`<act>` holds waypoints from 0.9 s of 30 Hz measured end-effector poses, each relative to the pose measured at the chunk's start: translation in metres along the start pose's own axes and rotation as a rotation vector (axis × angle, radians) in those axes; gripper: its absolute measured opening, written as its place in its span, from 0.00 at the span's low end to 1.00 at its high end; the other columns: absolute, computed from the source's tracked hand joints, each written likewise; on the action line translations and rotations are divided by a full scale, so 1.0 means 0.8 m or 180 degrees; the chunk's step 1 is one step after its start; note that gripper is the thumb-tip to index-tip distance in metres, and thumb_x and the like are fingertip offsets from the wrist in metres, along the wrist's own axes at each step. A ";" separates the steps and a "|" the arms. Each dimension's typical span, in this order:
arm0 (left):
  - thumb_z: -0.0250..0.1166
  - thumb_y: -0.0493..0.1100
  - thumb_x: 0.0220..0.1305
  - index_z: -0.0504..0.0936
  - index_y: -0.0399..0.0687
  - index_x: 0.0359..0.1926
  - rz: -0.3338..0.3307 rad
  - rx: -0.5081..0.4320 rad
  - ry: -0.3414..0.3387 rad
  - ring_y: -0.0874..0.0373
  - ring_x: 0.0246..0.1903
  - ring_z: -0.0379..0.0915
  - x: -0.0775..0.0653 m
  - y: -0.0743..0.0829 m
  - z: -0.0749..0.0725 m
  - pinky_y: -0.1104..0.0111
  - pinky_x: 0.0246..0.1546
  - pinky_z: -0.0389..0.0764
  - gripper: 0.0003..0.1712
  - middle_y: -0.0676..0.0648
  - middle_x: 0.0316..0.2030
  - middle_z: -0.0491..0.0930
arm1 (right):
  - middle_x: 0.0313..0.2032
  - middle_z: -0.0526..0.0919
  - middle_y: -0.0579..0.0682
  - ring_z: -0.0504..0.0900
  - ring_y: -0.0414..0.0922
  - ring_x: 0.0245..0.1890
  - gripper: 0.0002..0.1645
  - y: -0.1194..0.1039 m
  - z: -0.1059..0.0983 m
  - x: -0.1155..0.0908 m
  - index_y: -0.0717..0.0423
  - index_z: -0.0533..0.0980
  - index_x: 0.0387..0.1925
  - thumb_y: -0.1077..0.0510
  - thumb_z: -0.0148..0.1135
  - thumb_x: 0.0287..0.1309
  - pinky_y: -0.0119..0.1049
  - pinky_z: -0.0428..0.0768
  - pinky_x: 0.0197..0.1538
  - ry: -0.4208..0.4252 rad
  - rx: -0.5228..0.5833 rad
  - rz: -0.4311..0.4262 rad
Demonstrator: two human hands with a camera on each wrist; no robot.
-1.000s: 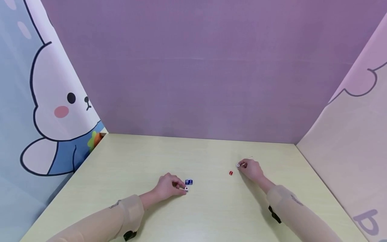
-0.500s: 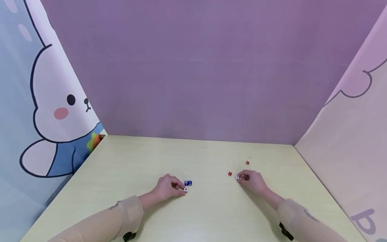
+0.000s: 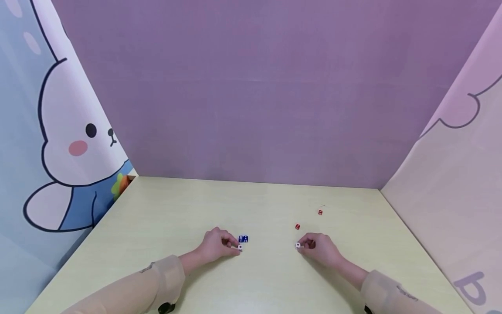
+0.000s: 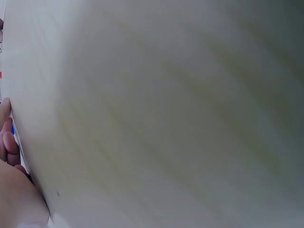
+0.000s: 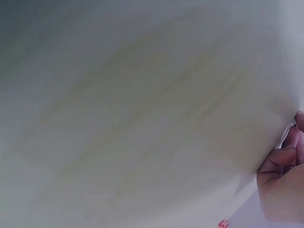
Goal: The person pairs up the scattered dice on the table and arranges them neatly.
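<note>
In the head view my left hand [image 3: 217, 247] pinches a white die [image 3: 240, 247] between thumb and fingertips, low over the table. Two dark blue dice [image 3: 243, 239] sit side by side right behind that die. My right hand [image 3: 319, 250] pinches another white die [image 3: 298, 245], to the right of the blue pair. Beyond the right hand lie two red dice, a nearer one [image 3: 297, 226] and a farther one [image 3: 320, 212]. Each wrist view shows mostly tabletop, with part of the left hand [image 4: 8, 147] or right hand [image 5: 285, 175] at its edge.
The pale wooden table [image 3: 270, 283] runs back to a purple panel [image 3: 251, 96]. A printed rabbit cloth [image 3: 78, 113] hangs at the left, and a pale printed cloth [image 3: 451, 183] at the right. A thin hair-like mark [image 3: 322, 205] lies behind the farther red die.
My right hand has moved its white die toward me and slightly left, away from the farther red die, which has come into view. The left hand stays beside the blue dice.
</note>
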State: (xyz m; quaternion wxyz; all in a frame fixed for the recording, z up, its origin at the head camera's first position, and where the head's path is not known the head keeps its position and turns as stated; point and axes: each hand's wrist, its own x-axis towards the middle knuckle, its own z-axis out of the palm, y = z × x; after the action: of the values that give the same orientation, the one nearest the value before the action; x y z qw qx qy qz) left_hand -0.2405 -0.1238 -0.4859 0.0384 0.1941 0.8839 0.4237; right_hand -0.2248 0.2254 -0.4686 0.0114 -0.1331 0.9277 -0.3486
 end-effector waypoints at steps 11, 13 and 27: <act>0.77 0.48 0.43 0.86 0.58 0.28 -0.0016 0.0000 0.0007 0.67 0.23 0.69 -0.001 0.003 -0.001 0.71 0.34 0.67 0.09 0.61 0.20 0.76 | 0.22 0.76 0.40 0.70 0.32 0.23 0.07 -0.039 0.025 -0.005 0.52 0.81 0.32 0.61 0.70 0.48 0.25 0.71 0.27 -0.0373 0.0131 -0.0350; 0.77 0.48 0.43 0.86 0.58 0.28 0.0006 0.0012 0.0015 0.67 0.23 0.69 -0.001 0.004 -0.001 0.71 0.35 0.67 0.09 0.61 0.20 0.76 | 0.22 0.76 0.40 0.69 0.32 0.23 0.07 -0.046 0.030 -0.004 0.51 0.81 0.31 0.61 0.70 0.48 0.25 0.71 0.27 -0.0425 0.0141 -0.0399; 0.77 0.49 0.42 0.86 0.58 0.29 0.0054 0.0033 0.0058 0.68 0.23 0.69 0.000 0.001 0.000 0.69 0.37 0.66 0.10 0.62 0.20 0.76 | 0.20 0.74 0.36 0.69 0.31 0.21 0.08 -0.088 0.073 0.029 0.50 0.81 0.33 0.57 0.70 0.49 0.26 0.71 0.28 -0.0534 -0.0046 -0.0656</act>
State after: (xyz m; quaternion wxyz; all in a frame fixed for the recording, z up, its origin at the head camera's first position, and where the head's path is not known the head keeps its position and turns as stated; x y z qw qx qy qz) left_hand -0.2405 -0.1234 -0.4849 0.0257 0.1979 0.8848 0.4212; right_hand -0.2234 0.1313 -0.4655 0.0520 -0.2565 0.9074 -0.3289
